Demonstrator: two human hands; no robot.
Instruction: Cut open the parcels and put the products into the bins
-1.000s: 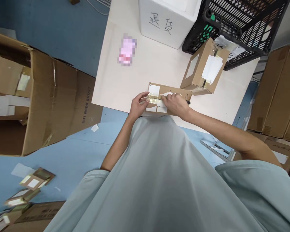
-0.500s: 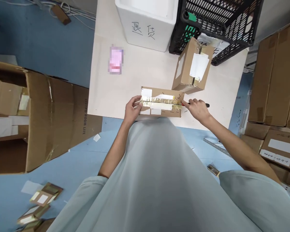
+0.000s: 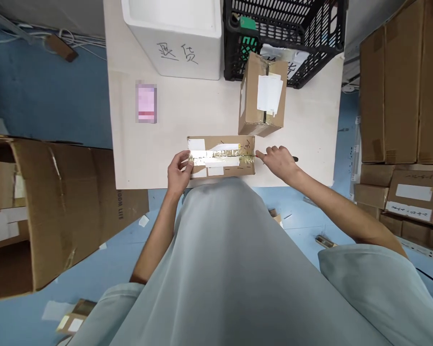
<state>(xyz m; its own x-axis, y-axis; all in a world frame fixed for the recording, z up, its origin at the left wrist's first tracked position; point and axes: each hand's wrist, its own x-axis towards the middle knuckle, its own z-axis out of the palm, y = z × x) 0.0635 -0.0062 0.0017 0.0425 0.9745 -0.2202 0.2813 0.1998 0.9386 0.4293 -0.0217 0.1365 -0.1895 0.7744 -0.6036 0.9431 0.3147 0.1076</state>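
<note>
A flat cardboard box lies on the table's front edge, with clear tape and white labels along its top. My left hand grips its left end, thumb on top and fingers around the corner. At the opposite end, my right hand is closed around a utility knife. Only the dark rear end of the knife sticks out behind the fist; its blade is hidden. The right fingertips are close to the taped seam at the box's right edge. A dark line runs along that seam.
Behind the box stands a taller taped carton, against a black plastic crate. A white foam bin and a blurred pink item share the table. Large cartons flank both sides.
The camera view has turned and shifted, so the table appears farther left. Both hands remain at the two ends of the flat box, the utility knife still in my right hand.
</note>
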